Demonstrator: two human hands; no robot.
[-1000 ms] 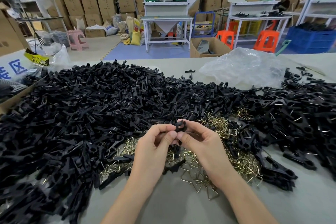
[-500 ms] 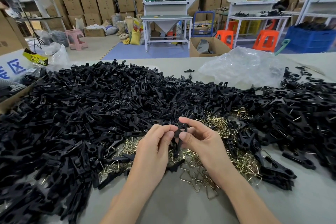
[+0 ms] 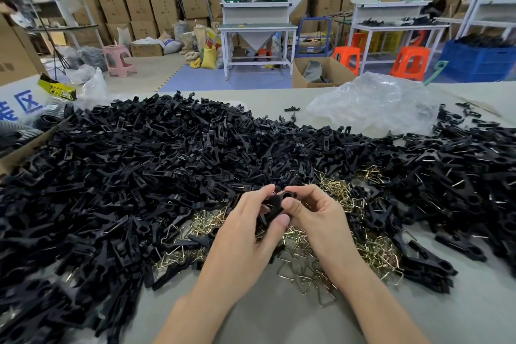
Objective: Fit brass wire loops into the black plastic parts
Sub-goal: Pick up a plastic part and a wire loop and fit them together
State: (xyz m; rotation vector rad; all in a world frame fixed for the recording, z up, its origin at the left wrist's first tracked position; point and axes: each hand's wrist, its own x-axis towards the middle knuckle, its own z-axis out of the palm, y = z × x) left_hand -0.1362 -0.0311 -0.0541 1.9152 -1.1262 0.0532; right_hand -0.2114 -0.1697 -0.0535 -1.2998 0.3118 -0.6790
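A black plastic part (image 3: 275, 205) is pinched between both hands above the table's middle. My left hand (image 3: 245, 234) grips it from the left with thumb and fingers curled around it. My right hand (image 3: 315, 218) holds its upper right end with thumb and forefinger. Whether a wire loop sits in it is hidden by the fingers. Loose brass wire loops (image 3: 307, 265) lie heaped under and around the hands. A huge heap of black plastic parts (image 3: 145, 170) spreads to the left and behind, and another heap of black parts (image 3: 458, 173) lies to the right.
A crumpled clear plastic bag (image 3: 374, 103) lies at the back right of the grey table (image 3: 279, 315). A cardboard box edge (image 3: 16, 156) sits at the far left. Behind the table are workbenches, orange stools and stacked cartons.
Both hands have turned the black part between them; the left thumb now wraps under it and the part sits more tilted. The hands stay in the same spot above the brass loops.
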